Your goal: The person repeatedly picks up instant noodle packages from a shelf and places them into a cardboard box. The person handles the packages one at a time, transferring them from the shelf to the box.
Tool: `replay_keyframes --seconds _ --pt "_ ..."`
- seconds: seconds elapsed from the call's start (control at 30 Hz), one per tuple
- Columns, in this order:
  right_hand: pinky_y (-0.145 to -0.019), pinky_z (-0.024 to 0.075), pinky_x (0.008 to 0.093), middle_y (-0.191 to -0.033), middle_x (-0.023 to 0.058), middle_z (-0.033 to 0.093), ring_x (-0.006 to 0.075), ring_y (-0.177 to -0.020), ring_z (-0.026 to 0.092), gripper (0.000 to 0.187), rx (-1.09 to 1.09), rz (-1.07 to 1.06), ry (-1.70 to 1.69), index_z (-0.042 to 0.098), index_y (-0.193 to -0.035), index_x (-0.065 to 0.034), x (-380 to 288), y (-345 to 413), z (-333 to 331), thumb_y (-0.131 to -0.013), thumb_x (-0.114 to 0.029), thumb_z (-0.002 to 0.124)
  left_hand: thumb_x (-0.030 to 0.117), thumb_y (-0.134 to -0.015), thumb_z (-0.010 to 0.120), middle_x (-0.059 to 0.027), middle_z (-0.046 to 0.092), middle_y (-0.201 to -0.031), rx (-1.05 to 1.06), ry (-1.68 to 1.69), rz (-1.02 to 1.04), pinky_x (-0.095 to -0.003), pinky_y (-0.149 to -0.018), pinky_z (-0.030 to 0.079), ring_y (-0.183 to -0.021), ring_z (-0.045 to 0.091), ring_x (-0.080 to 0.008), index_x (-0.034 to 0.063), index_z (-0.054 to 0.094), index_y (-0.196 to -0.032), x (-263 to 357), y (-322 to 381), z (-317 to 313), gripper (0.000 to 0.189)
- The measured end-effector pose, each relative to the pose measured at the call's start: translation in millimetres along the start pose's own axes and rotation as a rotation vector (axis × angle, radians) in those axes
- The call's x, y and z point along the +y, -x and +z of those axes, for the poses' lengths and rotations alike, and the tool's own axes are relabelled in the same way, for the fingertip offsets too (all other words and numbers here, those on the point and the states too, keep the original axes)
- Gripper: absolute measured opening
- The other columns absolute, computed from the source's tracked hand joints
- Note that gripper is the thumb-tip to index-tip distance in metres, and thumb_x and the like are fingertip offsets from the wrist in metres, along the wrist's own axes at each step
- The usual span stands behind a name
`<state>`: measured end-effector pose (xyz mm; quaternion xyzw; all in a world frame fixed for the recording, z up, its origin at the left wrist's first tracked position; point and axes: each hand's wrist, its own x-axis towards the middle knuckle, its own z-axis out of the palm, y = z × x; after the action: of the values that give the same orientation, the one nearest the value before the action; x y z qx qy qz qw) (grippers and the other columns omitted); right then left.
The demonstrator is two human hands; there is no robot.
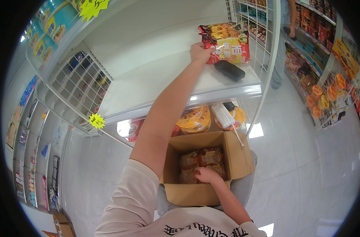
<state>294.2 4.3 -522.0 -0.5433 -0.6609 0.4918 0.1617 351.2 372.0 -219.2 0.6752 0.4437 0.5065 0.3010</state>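
My left hand (200, 53) reaches up to the white shelf (138, 84) and grips the left edge of a red and yellow instant noodle packet (227, 49). That packet stands at the shelf's right end, and more packaging shows behind its top. A black handheld device (229, 70) lies just in front of it. Below, my right hand (209, 175) is inside an open cardboard carton (194, 194). Its fingertips touch the noodle packets (211, 157) lying there in rows; whether they grip one is hidden.
Under the shelf sit noodle bowls (194, 120) and a white device (223, 115) with a cord. Wire mesh panels (79, 77) close the shelf's sides. A person (279, 44) stands in the right aisle, a dark object in hand. Another carton (63, 225) is at lower left.
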Motion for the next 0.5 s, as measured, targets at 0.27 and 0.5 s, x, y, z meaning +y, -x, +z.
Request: replay_keyframes --seconds 0.27,0.5 --pt "-0.093 0.0522 0.0466 -0.114 0.022 0.069 0.0398 -0.108 0.064 0.047 -0.04 0.048 0.004 0.064 -0.123 -0.0016 -1.3 0.4 -5.8 -0.083 -0.027 0.06 0.01 -0.078 0.082 -0.0081 0.07 -0.073 0.286 0.093 0.221 -0.0294 -0.066 0.053 -0.069 0.066 -0.0128 -0.0004 0.072 -0.089 30.6 21.4 -73.3 0.019" --pt "-0.089 0.053 0.0493 -0.111 0.0261 0.068 0.0429 -0.101 0.066 0.047 -0.008 -0.089 -0.058 0.063 -0.118 0.0025 -14.1 2.8 -2.0 -0.086 -0.031 0.059 0.002 -0.085 0.077 -0.0042 0.068 -0.082 0.39 0.249 0.427 -0.0231 -0.069 0.05 -0.075 0.062 -0.0086 -0.0013 0.068 -0.093 22.8 104.3 -220.4 0.012"
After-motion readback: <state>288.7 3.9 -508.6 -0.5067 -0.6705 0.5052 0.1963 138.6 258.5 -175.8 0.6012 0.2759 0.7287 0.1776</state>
